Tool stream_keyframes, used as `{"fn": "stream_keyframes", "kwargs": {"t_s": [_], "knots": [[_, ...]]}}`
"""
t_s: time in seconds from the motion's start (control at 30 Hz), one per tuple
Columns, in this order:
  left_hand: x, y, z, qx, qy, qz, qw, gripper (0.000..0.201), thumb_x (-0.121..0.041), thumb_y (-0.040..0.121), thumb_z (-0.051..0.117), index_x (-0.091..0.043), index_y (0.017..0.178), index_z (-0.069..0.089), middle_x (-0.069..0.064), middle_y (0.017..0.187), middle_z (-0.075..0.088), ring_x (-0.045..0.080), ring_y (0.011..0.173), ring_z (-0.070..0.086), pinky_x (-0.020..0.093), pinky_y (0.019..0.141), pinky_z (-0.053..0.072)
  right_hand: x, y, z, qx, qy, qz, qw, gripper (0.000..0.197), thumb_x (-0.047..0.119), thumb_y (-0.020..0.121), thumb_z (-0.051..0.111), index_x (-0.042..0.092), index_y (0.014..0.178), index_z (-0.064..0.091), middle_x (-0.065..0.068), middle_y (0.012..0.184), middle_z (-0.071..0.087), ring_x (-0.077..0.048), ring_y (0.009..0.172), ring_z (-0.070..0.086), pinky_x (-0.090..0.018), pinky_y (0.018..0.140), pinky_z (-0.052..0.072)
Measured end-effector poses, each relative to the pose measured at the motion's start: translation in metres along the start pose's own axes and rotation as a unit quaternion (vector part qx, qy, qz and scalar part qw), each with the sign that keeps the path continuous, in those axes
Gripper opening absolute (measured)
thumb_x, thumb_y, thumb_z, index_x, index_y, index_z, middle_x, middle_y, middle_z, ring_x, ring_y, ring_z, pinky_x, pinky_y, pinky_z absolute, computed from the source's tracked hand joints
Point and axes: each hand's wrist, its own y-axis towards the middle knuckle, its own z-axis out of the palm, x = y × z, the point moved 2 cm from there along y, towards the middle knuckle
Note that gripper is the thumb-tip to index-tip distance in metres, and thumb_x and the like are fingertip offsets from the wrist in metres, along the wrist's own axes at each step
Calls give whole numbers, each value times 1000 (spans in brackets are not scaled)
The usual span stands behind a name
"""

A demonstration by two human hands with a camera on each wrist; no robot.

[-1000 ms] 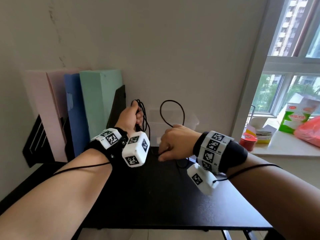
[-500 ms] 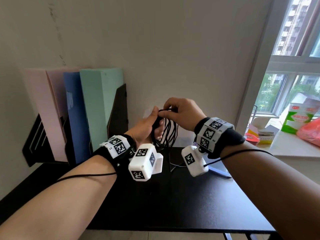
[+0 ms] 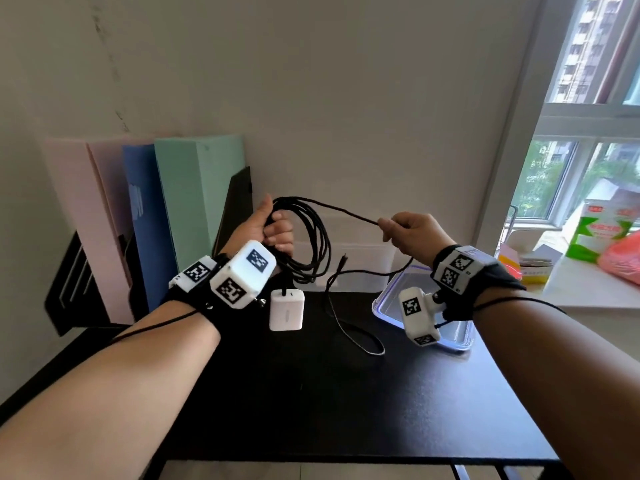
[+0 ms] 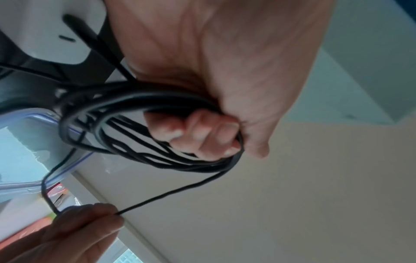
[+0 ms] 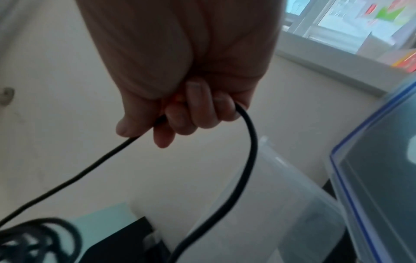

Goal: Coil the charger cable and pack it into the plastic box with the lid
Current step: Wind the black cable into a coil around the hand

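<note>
The black surface (image 3: pixel 311 393) stands against a pale wall, with a windowsill (image 3: pixel 588 289) to its right. Upright folders (image 3: pixel 194 202) in pink, blue and green stand at the rear left of the surface, held by a black rack (image 3: pixel 69 289).

A clear plastic box (image 3: pixel 367 258) sits at the back of the surface against the wall. Its lid (image 3: pixel 460 337), clear with a blue rim, lies flat on the surface near the right edge, partly hidden behind the right wrist.

The left hand (image 3: pixel 266 230) is raised above the surface, fingers curled round several loops of black cable (image 3: pixel 318 244); the coil hangs down from the fist. A white charger block (image 3: pixel 286 310) dangles from the coil just below the left wrist, clear of the surface as far as can be judged.

The right hand (image 3: pixel 412 233) is raised level with the left and well apart from it. It pinches a single strand of the cable between thumb and forefinger, the other fingers curled over it. That strand runs nearly taut from the coil to the pinch. Beyond the right hand the cable drops to the surface in a loose loop between the two wrists, and the plug end (image 3: pixel 343 260) stands up in front of the box.

On the windowsill stand a green and white carton (image 3: pixel 599 233), a pink bag (image 3: pixel 623 261) and small containers, too blurred to identify.
</note>
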Motion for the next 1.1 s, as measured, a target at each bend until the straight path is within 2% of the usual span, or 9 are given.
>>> {"fn": "stream_keyframes", "kwargs": {"t_s": [0.1,0.2,0.33,0.47,0.6,0.7,0.9,1.0,1.1], "knots": [[1,3,-7,24,-47,-27,998,36,-48,72,64,-16,59,57,-3,39,45,6,30,41,17,35,38,-6,1,-6,-3,-32,-19,999,30,36,90,55,14,73,66,-5,63,45,-15,54,38,-25,54,37],[1,2,-12,85,-154,-61,983,41,-39,92,44,-4,80,60,4,54,42,15,47,36,27,51,37,-16,3,-9,-6,-56,-24,998,28,34,91,54,14,75,66,-6,62,45,-18,54,39,-26,56,37],[-6,-3,-12,70,-141,-29,987,23,-25,86,51,-8,72,57,-1,51,38,10,45,27,24,45,29,-33,-2,-9,-6,-80,0,997,30,36,92,51,15,77,66,-2,60,48,-17,55,44,-26,58,39],[-10,-3,-10,-18,-153,24,988,19,-21,70,69,-13,61,54,-3,42,42,6,38,21,19,36,28,-40,-11,1,-19,-150,14,988,30,38,94,45,18,86,66,-2,71,57,-24,74,55,-27,69,41],[-9,5,-3,-117,-132,82,981,49,-40,95,34,-16,56,52,-6,39,36,5,29,31,15,35,24,-16,-21,28,21,-387,-60,920,36,44,95,37,25,104,66,-3,107,65,-28,99,61,-32,77,47],[-10,10,4,-149,-68,96,982,47,-41,98,25,-19,62,45,-6,37,35,4,27,30,14,33,26,9,-27,44,54,-467,-135,873,31,39,96,38,28,108,64,2,110,68,-25,99,64,-29,73,44],[-5,8,15,-171,34,94,980,36,-31,99,25,-17,70,41,-9,39,38,5,30,31,14,36,30,48,-39,60,85,-450,-226,860,22,32,91,51,20,110,50,0,93,68,-25,89,64,-29,63,39],[1,7,21,-168,54,81,981,22,-20,86,27,-14,72,42,-6,41,38,8,32,31,14,38,30,58,-39,60,106,-416,-257,866,23,19,89,49,22,111,52,0,99,66,-22,100,59,-29,66,37],[8,7,25,-169,100,62,979,28,-19,92,21,-15,74,42,-7,43,39,6,35,31,19,41,29,65,-40,59,138,-379,-271,874,29,9,87,45,19,112,54,-1,107,63,-20,106,53,-31,76,44]]}}
